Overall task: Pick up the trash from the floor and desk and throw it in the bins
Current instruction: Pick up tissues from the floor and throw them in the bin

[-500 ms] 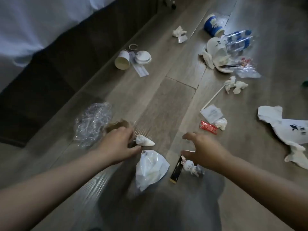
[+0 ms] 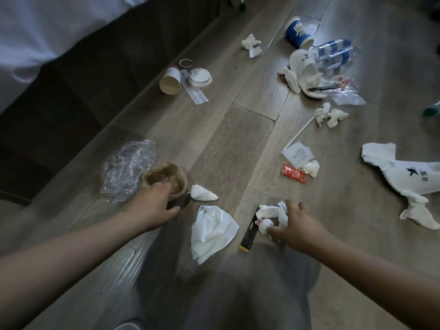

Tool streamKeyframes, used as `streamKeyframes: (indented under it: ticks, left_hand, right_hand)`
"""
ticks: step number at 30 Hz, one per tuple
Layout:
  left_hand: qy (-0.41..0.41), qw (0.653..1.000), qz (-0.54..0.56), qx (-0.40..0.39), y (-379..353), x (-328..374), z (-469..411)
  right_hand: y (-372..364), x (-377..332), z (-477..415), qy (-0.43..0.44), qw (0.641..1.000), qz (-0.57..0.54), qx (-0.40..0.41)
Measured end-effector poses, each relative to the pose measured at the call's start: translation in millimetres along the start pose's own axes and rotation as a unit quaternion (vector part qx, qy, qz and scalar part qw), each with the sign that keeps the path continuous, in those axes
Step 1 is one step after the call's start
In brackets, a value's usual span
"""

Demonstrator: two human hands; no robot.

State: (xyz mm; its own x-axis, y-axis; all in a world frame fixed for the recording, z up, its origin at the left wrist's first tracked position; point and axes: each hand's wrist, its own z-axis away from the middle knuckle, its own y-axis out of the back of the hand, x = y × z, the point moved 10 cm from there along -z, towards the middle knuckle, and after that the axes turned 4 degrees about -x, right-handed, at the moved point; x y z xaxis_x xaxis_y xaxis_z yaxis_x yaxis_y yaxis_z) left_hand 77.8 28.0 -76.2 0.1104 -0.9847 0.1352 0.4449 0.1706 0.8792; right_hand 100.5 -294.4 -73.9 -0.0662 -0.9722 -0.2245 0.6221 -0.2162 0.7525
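A: Where's the nearest trash?
B: Lower centre. The right hand (image 2: 296, 226), fingers spread, covers the tissue (image 2: 270, 213); the left hand (image 2: 154, 206) curls into the brown cup (image 2: 166, 177).
A: And the black stick (image 2: 250, 231)?
B: Just left of the right hand, pointing away.

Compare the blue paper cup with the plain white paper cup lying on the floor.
The blue paper cup bears a blue band with white print; the white paper cup is almost plain. The blue cup lies far off, by the plastic bottles; the white cup lies nearer the bed, beside a white lid. Both lie tipped on their sides, untouched.
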Motion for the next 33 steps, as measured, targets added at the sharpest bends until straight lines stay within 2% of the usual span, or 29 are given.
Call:
streamKeyframes:
  ticks: [4, 8, 11, 17, 22, 26, 33]
  left_hand:
    - [0.003, 1.0, -0.013, 0.004, -0.9, -3.5, -6.6]
    - [0.004, 0.997, -0.015, 0.072, 15.2, -7.0, -10.1]
    - [0.016, 0.994, -0.02, 0.102, 24.7, -13.2, -17.5]
    - [0.01, 1.0, 0.013, 0.02, 10.2, -9.7, -45.3]
    - [0.011, 1.0, -0.009, 0.016, 5.1, -2.1, -55.3]
    - [0.064, 0.998, 0.008, -0.026, -8.6, -2.6, -62.3]
    - [0.123, 0.992, 0.038, 0.005, -15.1, 3.6, -72.3]
  right_hand:
    - [-18.3, 8.7, -8.7, 0.009, 0.999, -0.031, 0.007]
    - [-29.0, 1.5, -18.0, 0.03, 0.998, -0.047, -0.005]
    - [-42.4, -5.2, -24.4, 0.046, 0.999, -0.018, -0.014]
    - [-63.2, -5.7, -29.2, 0.05, 0.998, 0.044, -0.018]
    - [-63.2, -5.6, -32.1, 0.064, 0.995, 0.075, 0.001]
    - [-60.9, -4.9, -34.5, 0.067, 0.993, 0.092, 0.0]
    - [-62.7, -2.2, -36.1, 0.067, 0.996, 0.056, -0.006]
